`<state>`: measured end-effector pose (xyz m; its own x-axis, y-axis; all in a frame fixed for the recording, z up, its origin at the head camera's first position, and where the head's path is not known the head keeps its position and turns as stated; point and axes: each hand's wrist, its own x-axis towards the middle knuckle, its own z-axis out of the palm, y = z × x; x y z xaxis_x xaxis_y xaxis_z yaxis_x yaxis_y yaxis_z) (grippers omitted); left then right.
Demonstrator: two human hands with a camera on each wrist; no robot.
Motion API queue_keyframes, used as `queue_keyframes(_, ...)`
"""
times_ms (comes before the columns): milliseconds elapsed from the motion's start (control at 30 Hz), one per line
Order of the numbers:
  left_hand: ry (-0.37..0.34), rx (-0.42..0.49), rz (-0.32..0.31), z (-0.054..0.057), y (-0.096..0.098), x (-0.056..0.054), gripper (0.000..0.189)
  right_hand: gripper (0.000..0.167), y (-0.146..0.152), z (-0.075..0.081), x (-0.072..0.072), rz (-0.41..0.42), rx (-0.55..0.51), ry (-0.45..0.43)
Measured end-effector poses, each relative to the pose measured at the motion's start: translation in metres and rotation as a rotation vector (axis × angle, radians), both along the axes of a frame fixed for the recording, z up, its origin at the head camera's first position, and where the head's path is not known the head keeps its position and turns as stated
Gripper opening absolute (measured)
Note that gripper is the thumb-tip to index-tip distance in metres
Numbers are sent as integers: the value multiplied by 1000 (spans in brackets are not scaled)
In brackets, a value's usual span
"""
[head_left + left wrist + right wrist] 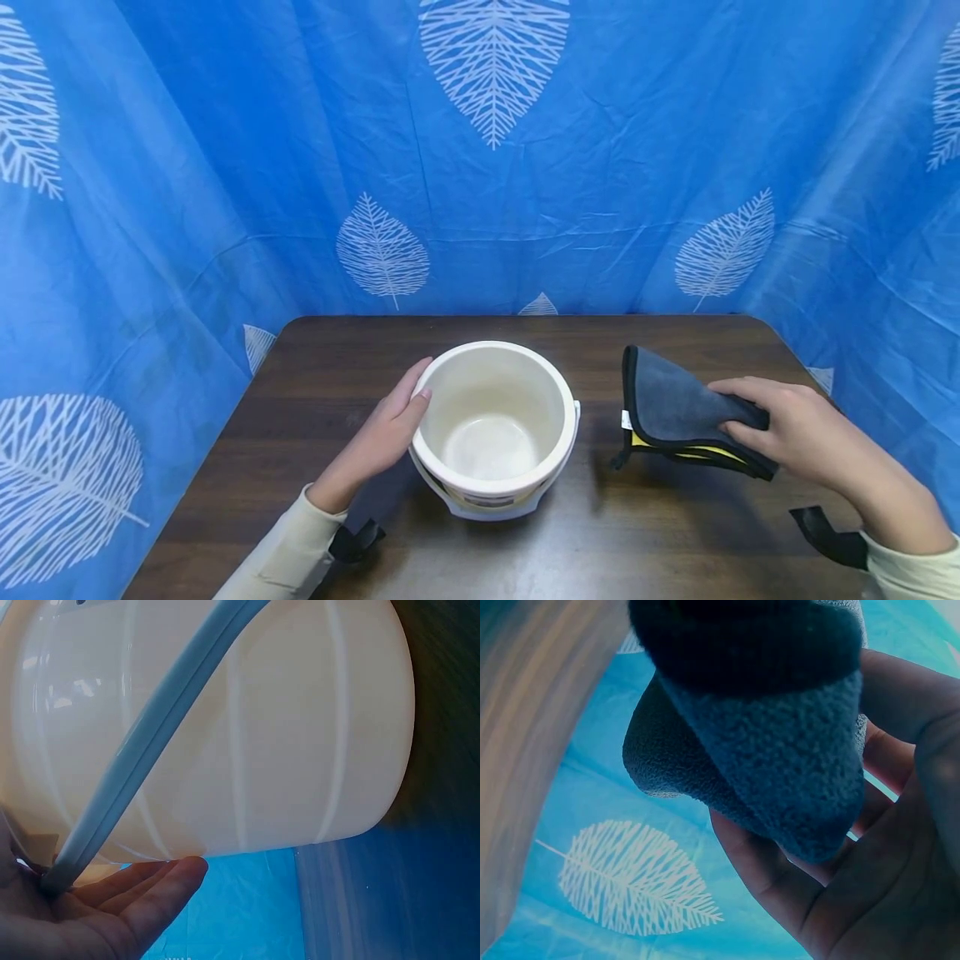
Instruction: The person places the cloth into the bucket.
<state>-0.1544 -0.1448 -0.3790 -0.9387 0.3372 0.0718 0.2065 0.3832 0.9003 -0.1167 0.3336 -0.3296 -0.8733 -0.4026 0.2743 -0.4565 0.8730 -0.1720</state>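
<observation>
Tabletop [337,375], bucket [487,375], cloth [671,404] seemingly aloft

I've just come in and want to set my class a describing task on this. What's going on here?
A person is handling two things. Their left grip rests against the side and rim of a round, white, plastic-looking bucket on a dark brown wood-grain table. Their right grip holds a folded grey fabric cloth with black edging and yellow showing beneath, to the right of the bucket. Nothing shows inside the bucket.
</observation>
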Motion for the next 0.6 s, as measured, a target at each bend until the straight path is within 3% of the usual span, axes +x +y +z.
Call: queue_keyframes(600,12,-7,4,-1,0,-1,54,51,-9,15,-7,30,23,77)
